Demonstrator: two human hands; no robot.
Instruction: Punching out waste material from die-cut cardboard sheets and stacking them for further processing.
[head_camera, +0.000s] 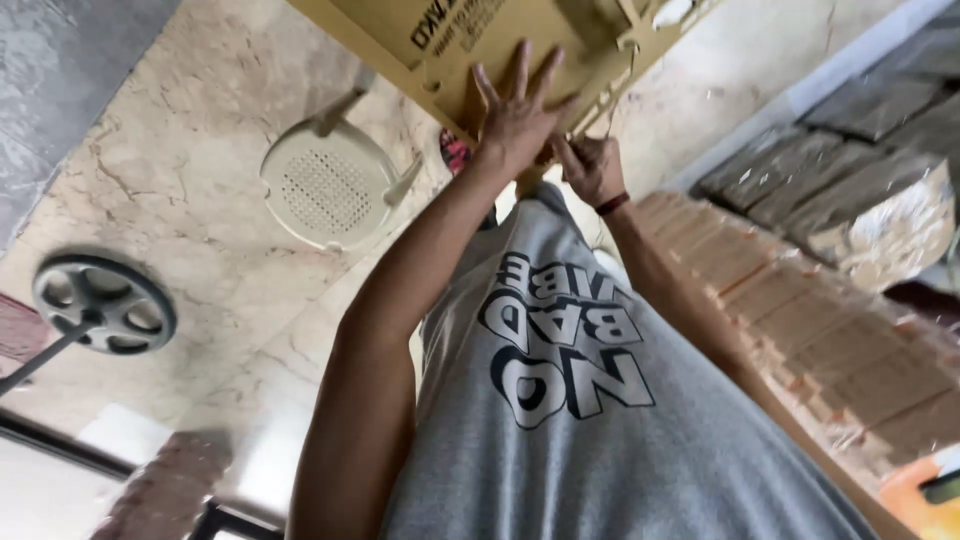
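left hand (515, 115) lies flat on the tan panel (520, 30), fingers spread wide; right hand (590, 165) pinches the panel's near edge; better keep both steady, square to the panel

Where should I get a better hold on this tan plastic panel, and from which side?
Probably the near corner of the tan plastic panel, from below. The left hand lies flat on its face, fingers spread, gripping nothing; the right hand already reaches the ribbed edge, which gives fingers something to hook.
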